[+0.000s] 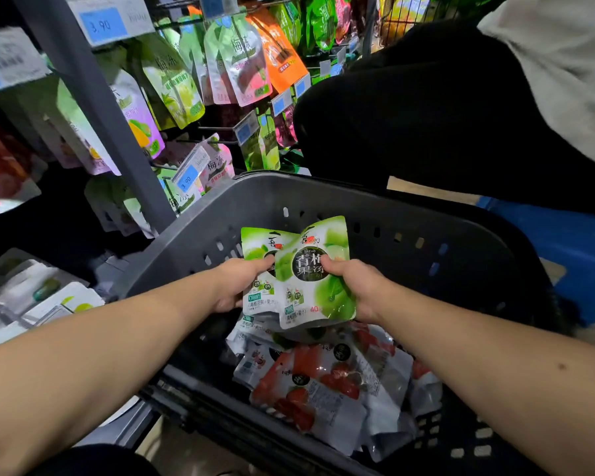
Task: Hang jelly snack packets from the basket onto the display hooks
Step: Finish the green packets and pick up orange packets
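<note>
Beside display hooks (217,128), basket (323,190) of packets (323,383)

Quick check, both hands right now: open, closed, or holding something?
Left hand: grips the rear green jelly packet.
Right hand: grips the front green jelly packet.

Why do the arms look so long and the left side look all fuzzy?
Head view: the wide lens stretches both forearms toward the bottom corners; the price tag at the left edge is blurred; the green packets gripped by the left hand and right hand are sharp and bright; the basket is dim inside.
</note>
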Demonstrator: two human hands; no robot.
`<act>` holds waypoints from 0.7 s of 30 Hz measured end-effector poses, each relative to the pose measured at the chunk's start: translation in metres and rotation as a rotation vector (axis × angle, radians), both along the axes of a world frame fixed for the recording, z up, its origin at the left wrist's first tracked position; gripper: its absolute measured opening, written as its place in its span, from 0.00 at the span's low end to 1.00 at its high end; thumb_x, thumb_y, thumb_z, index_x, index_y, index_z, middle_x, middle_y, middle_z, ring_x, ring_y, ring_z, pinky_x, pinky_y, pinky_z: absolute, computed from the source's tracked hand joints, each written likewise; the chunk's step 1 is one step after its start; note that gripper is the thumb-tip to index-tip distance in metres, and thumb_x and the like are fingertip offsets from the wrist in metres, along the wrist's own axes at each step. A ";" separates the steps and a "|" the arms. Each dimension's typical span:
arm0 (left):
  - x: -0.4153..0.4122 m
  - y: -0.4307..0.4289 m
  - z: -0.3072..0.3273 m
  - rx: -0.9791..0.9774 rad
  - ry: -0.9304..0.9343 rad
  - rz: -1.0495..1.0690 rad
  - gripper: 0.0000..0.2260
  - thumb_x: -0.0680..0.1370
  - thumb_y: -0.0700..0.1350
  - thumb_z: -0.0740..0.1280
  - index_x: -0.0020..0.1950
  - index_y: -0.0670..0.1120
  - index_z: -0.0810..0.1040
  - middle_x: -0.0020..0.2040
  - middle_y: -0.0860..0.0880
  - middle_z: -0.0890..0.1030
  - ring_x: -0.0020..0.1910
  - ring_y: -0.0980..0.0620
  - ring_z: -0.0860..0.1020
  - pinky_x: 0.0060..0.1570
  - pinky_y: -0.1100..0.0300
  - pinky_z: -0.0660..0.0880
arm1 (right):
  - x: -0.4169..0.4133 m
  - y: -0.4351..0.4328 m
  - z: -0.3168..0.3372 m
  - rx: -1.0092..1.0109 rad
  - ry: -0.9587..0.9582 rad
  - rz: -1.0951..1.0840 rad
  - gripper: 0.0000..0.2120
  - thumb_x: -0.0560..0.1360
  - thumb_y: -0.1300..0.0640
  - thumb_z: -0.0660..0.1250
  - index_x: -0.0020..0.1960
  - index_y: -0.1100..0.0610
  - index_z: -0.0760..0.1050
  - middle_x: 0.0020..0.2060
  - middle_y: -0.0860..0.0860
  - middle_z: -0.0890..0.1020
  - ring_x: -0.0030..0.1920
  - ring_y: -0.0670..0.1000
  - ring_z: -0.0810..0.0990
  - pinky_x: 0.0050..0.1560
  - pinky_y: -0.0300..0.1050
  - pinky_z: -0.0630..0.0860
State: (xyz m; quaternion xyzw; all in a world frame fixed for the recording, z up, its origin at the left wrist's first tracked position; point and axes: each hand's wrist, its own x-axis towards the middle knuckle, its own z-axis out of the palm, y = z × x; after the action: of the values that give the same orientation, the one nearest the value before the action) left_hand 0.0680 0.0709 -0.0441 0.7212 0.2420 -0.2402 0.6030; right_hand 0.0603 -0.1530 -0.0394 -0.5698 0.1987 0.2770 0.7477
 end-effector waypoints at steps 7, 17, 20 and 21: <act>-0.011 -0.019 0.018 -0.194 -0.021 -0.064 0.20 0.77 0.57 0.71 0.61 0.44 0.82 0.56 0.41 0.86 0.47 0.45 0.87 0.42 0.52 0.84 | 0.000 0.020 -0.004 -0.001 -0.024 -0.066 0.08 0.79 0.57 0.71 0.55 0.61 0.81 0.50 0.60 0.87 0.47 0.60 0.87 0.53 0.64 0.82; -0.003 0.006 0.002 0.382 -0.197 -0.114 0.17 0.70 0.52 0.80 0.53 0.45 0.84 0.44 0.43 0.86 0.35 0.40 0.83 0.32 0.51 0.81 | 0.019 0.034 -0.061 -0.354 -0.167 0.009 0.10 0.70 0.51 0.72 0.36 0.56 0.79 0.37 0.56 0.82 0.39 0.56 0.81 0.45 0.56 0.77; 0.002 0.018 -0.002 0.530 -0.224 -0.152 0.13 0.75 0.48 0.77 0.55 0.44 0.83 0.49 0.44 0.86 0.37 0.48 0.81 0.35 0.59 0.76 | 0.016 0.034 -0.084 -0.804 -0.325 0.298 0.02 0.74 0.57 0.71 0.45 0.51 0.80 0.49 0.52 0.83 0.53 0.57 0.81 0.56 0.48 0.78; 0.003 0.022 -0.004 0.543 -0.208 -0.136 0.13 0.75 0.48 0.77 0.55 0.44 0.82 0.49 0.43 0.86 0.38 0.48 0.81 0.36 0.59 0.77 | 0.014 0.035 -0.091 -0.900 -0.362 0.409 0.08 0.74 0.55 0.72 0.53 0.50 0.81 0.56 0.52 0.82 0.58 0.56 0.80 0.60 0.46 0.77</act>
State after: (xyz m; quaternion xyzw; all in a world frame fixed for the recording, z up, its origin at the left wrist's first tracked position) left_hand 0.0713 0.0931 -0.0476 0.8914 0.1854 -0.1315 0.3921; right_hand 0.0744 -0.1175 -0.1305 -0.9006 0.0502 0.2017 0.3818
